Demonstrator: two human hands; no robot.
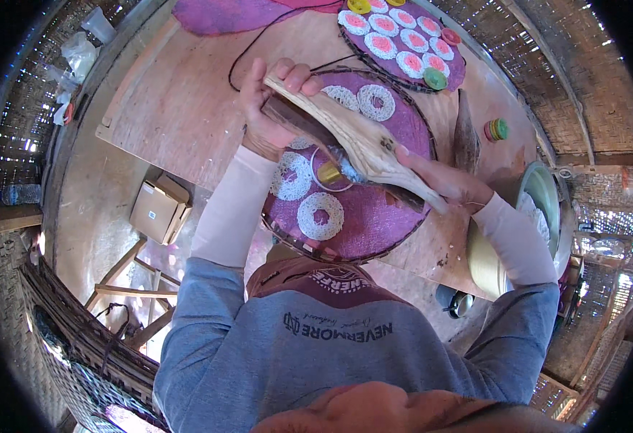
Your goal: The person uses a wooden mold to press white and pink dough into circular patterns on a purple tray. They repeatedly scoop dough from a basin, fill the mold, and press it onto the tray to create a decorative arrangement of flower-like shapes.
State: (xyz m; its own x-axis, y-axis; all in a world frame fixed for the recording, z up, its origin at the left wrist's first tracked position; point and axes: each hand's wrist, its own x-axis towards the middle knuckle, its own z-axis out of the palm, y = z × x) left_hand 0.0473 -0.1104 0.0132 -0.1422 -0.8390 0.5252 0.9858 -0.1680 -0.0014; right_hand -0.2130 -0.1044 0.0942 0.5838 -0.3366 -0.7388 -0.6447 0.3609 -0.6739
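Observation:
Both my hands hold a long wooden press (pixel 360 137) made of a pale upper arm and a dark lower arm, held over a round tray (pixel 374 231) lined with purple cloth. My left hand (pixel 276 101) grips the far end, and my right hand (pixel 443 177) grips the near end. White noodle-like rings (pixel 321 215) lie on the purple cloth. A small yellow cup (pixel 328 172) inside a wire ring sits under the press.
A second round tray (pixel 455 72) at the far end of the wooden table (pixel 186 94) holds several white rings with pink centres. Coloured lids (pixel 497 130) lie at the right. A bowl (pixel 544 195) stands right of my right hand. A cardboard box (pixel 159 211) sits below the table's left edge.

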